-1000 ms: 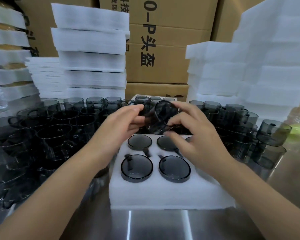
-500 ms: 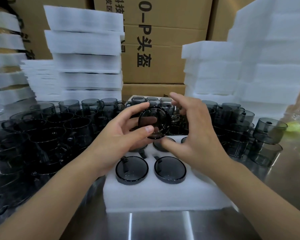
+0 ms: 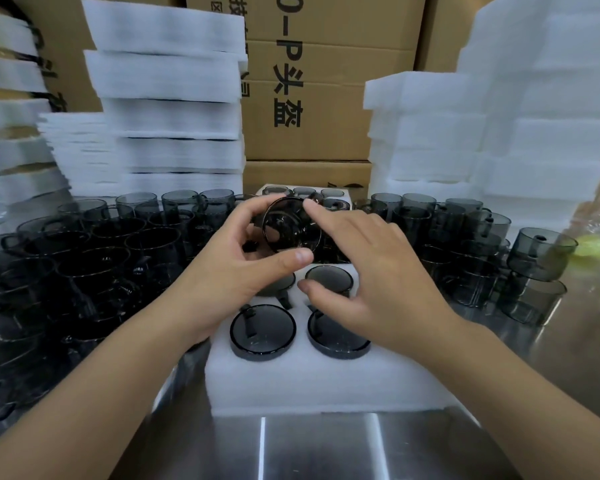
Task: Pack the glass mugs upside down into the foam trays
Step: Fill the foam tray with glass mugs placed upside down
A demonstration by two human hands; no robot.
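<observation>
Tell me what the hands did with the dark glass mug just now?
The smoky grey glass mug was turned in the air; one round end now faces the camera. The left hand took it over, pinching it between thumb and fingers; the right hand loosened, only its straight forefinger touching the mug. The upside-down mugs in the white foam tray stayed put.

Steel table (image 3: pixel 326 452) under a white foam tray (image 3: pixel 326 386), loose smoky glass mugs (image 3: pixel 94 271) either side.
</observation>
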